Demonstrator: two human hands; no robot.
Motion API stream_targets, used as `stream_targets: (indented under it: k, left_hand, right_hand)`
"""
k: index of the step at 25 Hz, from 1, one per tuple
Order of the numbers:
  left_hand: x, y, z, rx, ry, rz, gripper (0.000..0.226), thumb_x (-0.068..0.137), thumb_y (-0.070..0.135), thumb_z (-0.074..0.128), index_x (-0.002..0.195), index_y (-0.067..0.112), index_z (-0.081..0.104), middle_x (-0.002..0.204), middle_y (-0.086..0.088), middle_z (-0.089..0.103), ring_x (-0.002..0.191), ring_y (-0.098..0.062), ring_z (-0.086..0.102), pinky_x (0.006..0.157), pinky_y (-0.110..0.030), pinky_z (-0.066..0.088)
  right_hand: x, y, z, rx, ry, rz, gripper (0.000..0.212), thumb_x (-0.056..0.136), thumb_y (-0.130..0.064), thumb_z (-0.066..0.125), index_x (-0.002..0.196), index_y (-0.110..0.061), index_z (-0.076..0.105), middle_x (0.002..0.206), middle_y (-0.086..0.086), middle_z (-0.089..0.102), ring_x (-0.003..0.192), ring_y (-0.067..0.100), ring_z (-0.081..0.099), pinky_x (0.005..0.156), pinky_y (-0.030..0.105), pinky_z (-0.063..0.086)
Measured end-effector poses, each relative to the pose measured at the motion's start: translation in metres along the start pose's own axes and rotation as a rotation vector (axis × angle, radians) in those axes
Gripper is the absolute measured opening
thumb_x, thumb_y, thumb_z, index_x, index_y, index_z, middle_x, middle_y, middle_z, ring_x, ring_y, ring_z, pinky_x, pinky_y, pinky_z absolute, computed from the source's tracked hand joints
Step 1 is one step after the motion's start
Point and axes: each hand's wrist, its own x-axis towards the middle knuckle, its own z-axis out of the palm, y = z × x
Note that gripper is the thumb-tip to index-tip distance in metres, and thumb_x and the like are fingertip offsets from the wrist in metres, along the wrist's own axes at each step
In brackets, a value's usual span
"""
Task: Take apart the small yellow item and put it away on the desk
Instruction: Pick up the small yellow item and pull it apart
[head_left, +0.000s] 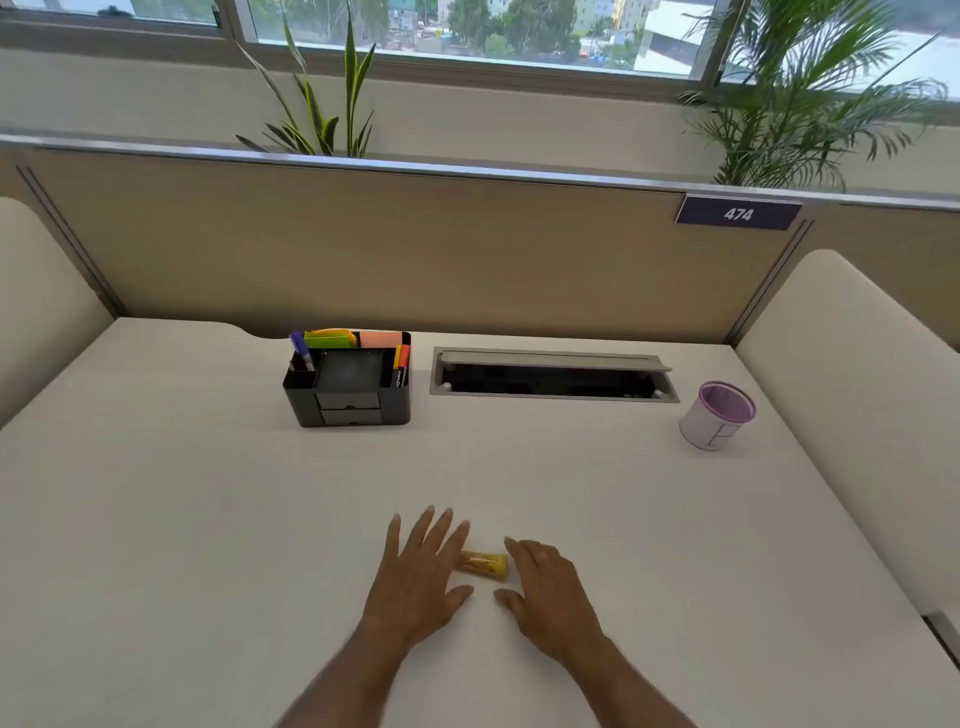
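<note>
Near the front of the tabletop (208, 519), well short of the black organiser (349, 382), the small yellow item (483, 563) lies on its side between two spread, empty hands, the left hand (415, 571) touching one end, the right hand (545, 587) just beside the other. Nothing is gripped; the task looks barely begun. Next, I'd judge, each hand must pinch an end and pull or twist. Right of the organiser sit a cable hatch (553, 375) and a mesh cup (717, 415); behind it, a partition (415, 249), plants and windows.

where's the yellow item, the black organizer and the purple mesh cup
yellow item (483, 564), head view, middle of its body lying on the desk between the hands
black organizer (349, 405), head view, its front drawer face
purple mesh cup (709, 423), head view, its outer side wall
</note>
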Motion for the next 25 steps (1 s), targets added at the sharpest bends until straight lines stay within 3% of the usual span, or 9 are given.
stream_targets:
  k: [4, 7, 10, 14, 17, 21, 23, 25]
  left_hand:
    - [0.006, 0.006, 0.008, -0.099, -0.020, 0.033, 0.067, 0.063, 0.053, 0.083, 0.121, 0.027, 0.061, 0.123, -0.001, 0.069, 0.118, -0.027, 0.061, 0.106, -0.053, 0.019]
    - [0.010, 0.006, 0.014, -0.160, 0.014, 0.035, 0.057, 0.058, 0.045, 0.089, 0.108, 0.030, 0.065, 0.109, 0.004, 0.072, 0.105, -0.022, 0.066, 0.100, -0.047, 0.031]
    - [0.013, 0.007, 0.010, -0.244, 0.024, 0.010, 0.049, 0.061, 0.041, 0.087, 0.103, 0.029, 0.065, 0.099, 0.009, 0.071, 0.094, -0.018, 0.065, 0.088, -0.040, 0.047]
    - [0.021, 0.015, 0.002, -0.477, 0.137, -0.066, 0.037, 0.076, 0.034, 0.079, 0.110, 0.024, 0.067, 0.097, 0.008, 0.073, 0.086, -0.017, 0.065, 0.076, -0.037, 0.053]
    - [0.028, 0.025, -0.013, -0.689, 0.202, -0.132, 0.033, 0.084, 0.033, 0.076, 0.113, 0.023, 0.063, 0.101, 0.008, 0.072, 0.087, -0.011, 0.064, 0.077, -0.028, 0.054]
    - [0.036, 0.039, -0.036, -0.823, 0.305, -0.115, 0.020, 0.086, 0.029, 0.074, 0.103, 0.024, 0.063, 0.088, 0.018, 0.065, 0.075, -0.002, 0.058, 0.066, -0.013, 0.046]
    - [0.039, 0.042, -0.042, -0.892, 0.294, -0.102, 0.021, 0.089, 0.029, 0.068, 0.109, 0.026, 0.063, 0.092, 0.014, 0.068, 0.079, -0.005, 0.060, 0.071, -0.021, 0.051]
    - [0.041, 0.042, -0.044, -0.955, 0.258, -0.094, 0.028, 0.091, 0.026, 0.062, 0.119, 0.027, 0.061, 0.103, 0.006, 0.072, 0.090, -0.011, 0.065, 0.078, -0.034, 0.056]
  right_hand:
    - [0.012, 0.003, 0.007, -0.004, 0.040, -0.023, 0.055, 0.090, -0.038, 0.062, 0.140, -0.021, 0.047, 0.138, 0.001, 0.054, 0.127, 0.023, 0.048, 0.105, 0.037, 0.038]
    - [0.020, 0.008, 0.012, 0.019, 0.088, -0.041, 0.040, 0.083, -0.036, 0.068, 0.121, -0.024, 0.062, 0.121, -0.002, 0.063, 0.113, 0.023, 0.057, 0.093, 0.036, 0.043]
    - [0.026, 0.012, 0.009, 0.125, 0.091, -0.060, 0.034, 0.090, -0.041, 0.058, 0.121, -0.027, 0.061, 0.120, -0.007, 0.062, 0.112, 0.016, 0.053, 0.092, 0.029, 0.039]
    - [0.032, 0.006, -0.012, 0.397, 0.151, -0.049, 0.037, 0.089, -0.058, 0.051, 0.108, -0.029, 0.065, 0.106, -0.014, 0.063, 0.100, 0.005, 0.055, 0.085, 0.023, 0.047]
    - [0.035, -0.004, -0.033, 0.512, 0.260, 0.001, 0.030, 0.085, -0.056, 0.060, 0.093, -0.029, 0.069, 0.092, -0.018, 0.065, 0.087, 0.006, 0.061, 0.073, 0.022, 0.051]
    - [0.038, -0.015, -0.055, 0.566, 0.418, 0.043, 0.021, 0.082, -0.047, 0.072, 0.078, -0.027, 0.070, 0.078, -0.014, 0.068, 0.075, 0.011, 0.065, 0.065, 0.026, 0.055]
    - [0.038, -0.018, -0.063, 0.608, 0.453, 0.029, 0.021, 0.079, -0.046, 0.076, 0.082, -0.026, 0.071, 0.080, -0.013, 0.070, 0.074, 0.013, 0.066, 0.063, 0.027, 0.056]
    - [0.036, -0.018, -0.068, 0.686, 0.440, -0.019, 0.029, 0.075, -0.040, 0.081, 0.098, -0.025, 0.072, 0.091, -0.012, 0.071, 0.080, 0.014, 0.067, 0.063, 0.025, 0.057]
